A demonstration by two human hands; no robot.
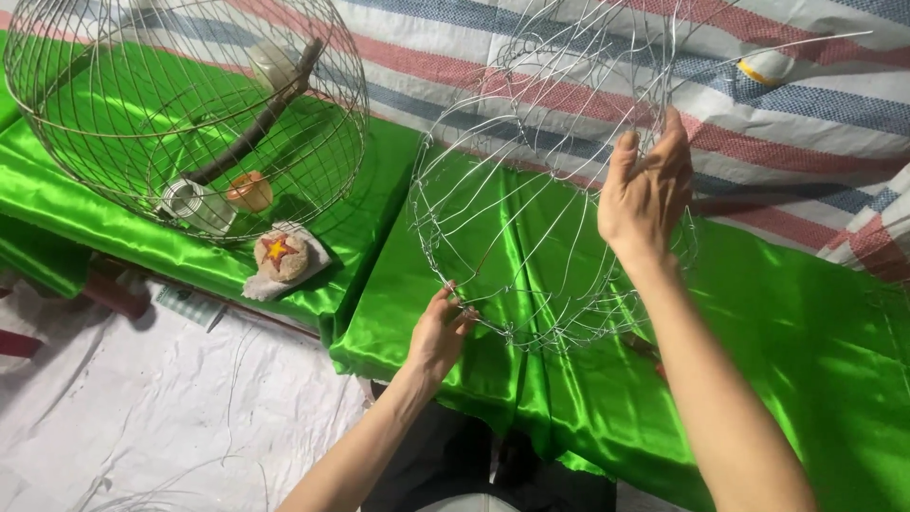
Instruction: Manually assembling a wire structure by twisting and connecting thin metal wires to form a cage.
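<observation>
Wire frame [531,218]: half-built thin wire cage, held up just over the green-cloth worktop [806,351]. Looks light and springy; thin strands likely flex and snag, loose ends at top stick out and could prick. Best held at the rim ring or where strands cross, not mid-strand.

Left hand [438,332] pinches the lower rim, fingers closed on wire. Right hand [649,185] is up at the far side, fingers hooked loosely through the strands near the top, steadying the frame.

Containers: finished round cage [185,104] sits on the worktop to the left, well apart. Inside it: a stick perch [256,123], a small metal cup [194,202], an orange cup [250,191]. A round lump with a star [282,254] lies just beside that cage on a scrap of cloth.
</observation>
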